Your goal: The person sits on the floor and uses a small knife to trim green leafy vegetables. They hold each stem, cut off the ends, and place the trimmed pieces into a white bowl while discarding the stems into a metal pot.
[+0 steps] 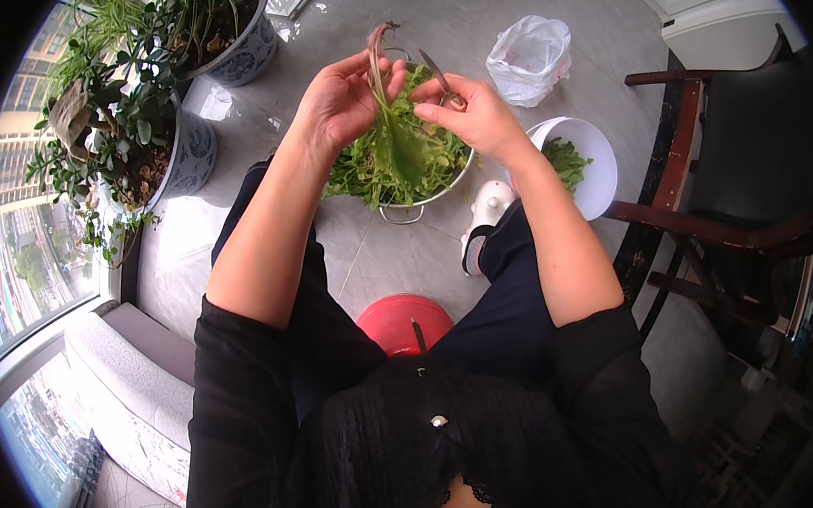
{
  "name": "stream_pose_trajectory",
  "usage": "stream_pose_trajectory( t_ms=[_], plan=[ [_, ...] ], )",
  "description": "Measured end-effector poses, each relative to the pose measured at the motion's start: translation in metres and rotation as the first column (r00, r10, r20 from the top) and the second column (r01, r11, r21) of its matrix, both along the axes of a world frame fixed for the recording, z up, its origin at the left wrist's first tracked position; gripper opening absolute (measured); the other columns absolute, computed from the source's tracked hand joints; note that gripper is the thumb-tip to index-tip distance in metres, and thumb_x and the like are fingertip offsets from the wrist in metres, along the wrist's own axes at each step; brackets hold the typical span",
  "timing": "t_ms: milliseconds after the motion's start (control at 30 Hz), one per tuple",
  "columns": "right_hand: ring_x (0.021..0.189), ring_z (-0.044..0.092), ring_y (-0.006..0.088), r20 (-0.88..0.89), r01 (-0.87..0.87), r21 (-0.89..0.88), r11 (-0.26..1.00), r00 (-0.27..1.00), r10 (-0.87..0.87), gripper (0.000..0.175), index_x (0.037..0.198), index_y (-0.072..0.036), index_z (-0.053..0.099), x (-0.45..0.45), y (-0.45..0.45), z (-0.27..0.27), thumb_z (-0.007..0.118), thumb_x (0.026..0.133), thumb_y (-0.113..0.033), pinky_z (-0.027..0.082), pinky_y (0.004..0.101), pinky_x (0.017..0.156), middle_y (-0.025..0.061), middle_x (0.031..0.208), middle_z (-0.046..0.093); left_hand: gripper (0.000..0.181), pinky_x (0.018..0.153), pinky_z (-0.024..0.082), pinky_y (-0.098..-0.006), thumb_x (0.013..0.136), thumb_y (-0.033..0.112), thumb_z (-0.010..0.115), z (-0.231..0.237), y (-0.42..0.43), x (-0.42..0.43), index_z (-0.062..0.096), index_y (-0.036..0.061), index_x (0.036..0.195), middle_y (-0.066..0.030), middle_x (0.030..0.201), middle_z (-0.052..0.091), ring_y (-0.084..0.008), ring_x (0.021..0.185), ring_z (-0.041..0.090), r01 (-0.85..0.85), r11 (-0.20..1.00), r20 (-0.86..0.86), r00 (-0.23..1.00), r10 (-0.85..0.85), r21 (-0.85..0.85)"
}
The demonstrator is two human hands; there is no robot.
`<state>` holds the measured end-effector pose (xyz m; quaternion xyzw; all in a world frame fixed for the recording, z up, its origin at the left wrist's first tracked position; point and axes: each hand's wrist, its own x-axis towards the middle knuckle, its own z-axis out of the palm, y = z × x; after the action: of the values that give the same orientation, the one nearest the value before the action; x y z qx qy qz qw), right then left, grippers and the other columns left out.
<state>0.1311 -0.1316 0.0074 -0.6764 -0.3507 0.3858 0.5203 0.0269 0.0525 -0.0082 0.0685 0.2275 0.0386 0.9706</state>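
My left hand (343, 98) holds a leafy green plant (395, 142) by its pinkish stem, palm turned up. The roots point away from me, and the broad leaves hang over a round basin (464, 174) heaped with loose greens (363, 168). In my right hand (471, 112) is a pair of scissors (434, 68), its dark blades pointing up and to the left. My fingers cover most of the handles. The scissors are apart from the stem, to its right.
Beyond my right hand stands an open white plastic bag (529, 63). A white bucket (603, 173) holds some green leaves (564, 162). Potted plants (225, 60) line the window on the left. A dark wooden armchair (672, 153) stands at right. A red stool (402, 314) is beneath me.
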Motion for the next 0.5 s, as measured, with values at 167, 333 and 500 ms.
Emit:
stream_pose_trajectory(
  t_ms=[167,333,500],
  plan=[
    [0.067,0.046,0.001,0.14,-0.051,0.05,0.997,0.989,0.044,0.023,0.101,-0.004,0.067,-0.007,0.004,-0.009,0.073,0.084,-0.018,0.037,0.0192,0.059,-0.0055,0.083,0.057,0.018,0.092,0.053,-0.0383,0.099,0.009,0.046,0.0,0.0,0.0,0.052,-0.0077,0.104,-0.0148,0.09,0.062,-0.0287,0.099,0.061,-0.029,1.0,0.003,1.0,0.029,-0.012],
    [0.061,0.041,0.0011,-0.055,0.053,0.076,0.996,0.997,-0.049,0.021,0.097,-0.005,0.067,-0.005,0.003,-0.01,0.074,0.083,-0.018,0.034,0.02,0.056,-0.0066,0.08,0.056,0.018,0.092,0.053,-0.0386,0.099,0.008,0.047,0.001,0.0,0.0,0.053,-0.0077,0.103,-0.0145,0.092,0.061,-0.0289,0.1,0.06,-0.062,0.998,-0.035,0.998,0.061,-0.014],
    [0.064,0.045,0.0007,0.151,-0.067,-0.003,0.998,0.986,0.067,0.018,0.095,-0.004,0.067,-0.009,0.004,-0.007,0.073,0.084,-0.017,0.038,0.0192,0.059,-0.0067,0.077,0.057,0.02,0.093,0.053,-0.0393,0.099,0.009,0.045,-0.001,0.001,0.0,0.051,-0.0089,0.106,-0.0164,0.093,0.061,-0.0303,0.099,0.06,-0.045,0.998,0.035,0.998,0.047,-0.043]
  ],
)
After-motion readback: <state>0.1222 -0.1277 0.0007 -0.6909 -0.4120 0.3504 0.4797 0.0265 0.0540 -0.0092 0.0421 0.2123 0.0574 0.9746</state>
